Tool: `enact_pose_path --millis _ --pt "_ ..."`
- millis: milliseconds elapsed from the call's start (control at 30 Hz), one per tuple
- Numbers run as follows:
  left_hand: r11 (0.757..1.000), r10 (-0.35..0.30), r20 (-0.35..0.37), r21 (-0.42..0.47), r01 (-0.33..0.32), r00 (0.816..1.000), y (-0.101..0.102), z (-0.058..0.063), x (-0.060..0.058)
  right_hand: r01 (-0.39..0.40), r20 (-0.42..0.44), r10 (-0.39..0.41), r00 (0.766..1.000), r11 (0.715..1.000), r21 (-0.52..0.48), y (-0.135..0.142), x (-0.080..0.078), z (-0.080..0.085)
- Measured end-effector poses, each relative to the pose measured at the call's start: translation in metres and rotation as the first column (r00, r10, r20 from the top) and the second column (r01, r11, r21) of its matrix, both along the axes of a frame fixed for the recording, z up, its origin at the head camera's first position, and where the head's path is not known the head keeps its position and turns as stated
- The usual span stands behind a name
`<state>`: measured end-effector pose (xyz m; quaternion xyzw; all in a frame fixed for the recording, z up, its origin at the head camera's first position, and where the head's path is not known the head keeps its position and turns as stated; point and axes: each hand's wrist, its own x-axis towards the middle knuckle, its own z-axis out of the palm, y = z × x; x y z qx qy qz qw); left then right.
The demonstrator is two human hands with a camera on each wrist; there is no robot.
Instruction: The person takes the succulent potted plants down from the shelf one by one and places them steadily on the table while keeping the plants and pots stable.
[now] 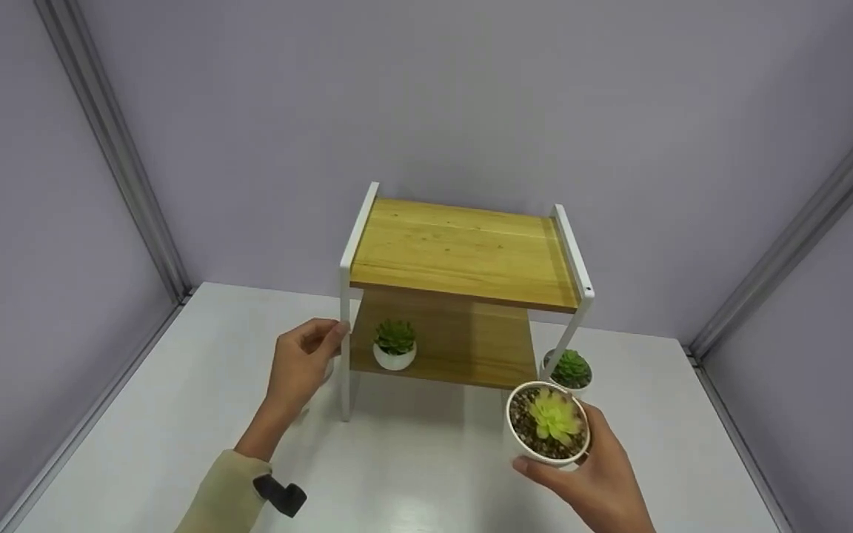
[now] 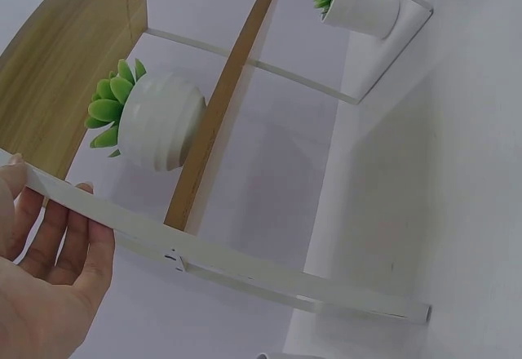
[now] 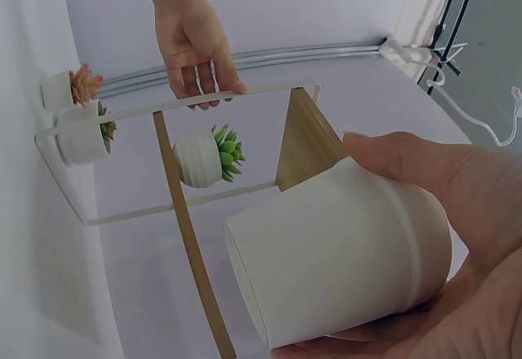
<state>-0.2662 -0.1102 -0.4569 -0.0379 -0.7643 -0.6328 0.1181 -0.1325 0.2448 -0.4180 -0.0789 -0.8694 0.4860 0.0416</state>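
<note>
My left hand [image 1: 295, 370] grips the front left post [image 1: 345, 348] of a two-tier wooden shelf [image 1: 463, 255] with white metal side frames. In the left wrist view the thumb and fingers [image 2: 77, 249] lie on either side of that post. My right hand [image 1: 600, 477] holds a white pot with a yellow-green succulent [image 1: 554, 416], raised in front of the shelf's right side. The right wrist view shows the thumb along the smooth pot wall [image 3: 342, 253]; its plant is hidden there. On the lower tier, toward the left, stands a ribbed white pot with a green succulent [image 1: 395, 346].
Another potted green succulent [image 1: 571, 369] stands on the white table [image 1: 412, 459] by the shelf's right post. Beyond the shelf's left side, the right wrist view shows two potted reddish succulents [image 3: 81, 135]. Pale walls [image 1: 456, 96] enclose the table at the back and sides.
</note>
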Motion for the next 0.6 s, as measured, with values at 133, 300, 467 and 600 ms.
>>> enact_pose_path --millis 133,300,467,600 --pt "1.0 -0.004 0.02 0.002 0.004 1.0 0.001 -0.001 0.001 0.02 0.046 -0.02 0.999 1.0 -0.014 0.007 0.003 -0.005" --pt "1.0 -0.007 0.01 -0.007 0.008 1.0 0.0 -0.002 0.001 0.048 0.082 -0.045 0.996 0.998 -0.029 0.015 0.005 -0.012" --pt "1.0 -0.006 -0.021 -0.009 0.006 1.0 -0.002 -0.001 0.001 0.075 0.103 -0.072 0.992 0.997 -0.025 0.022 0.002 -0.019" --pt "1.0 -0.018 -0.038 0.005 0.018 0.999 -0.002 -0.001 0.0 0.089 0.086 -0.089 0.992 0.996 0.005 0.029 0.0 -0.023"
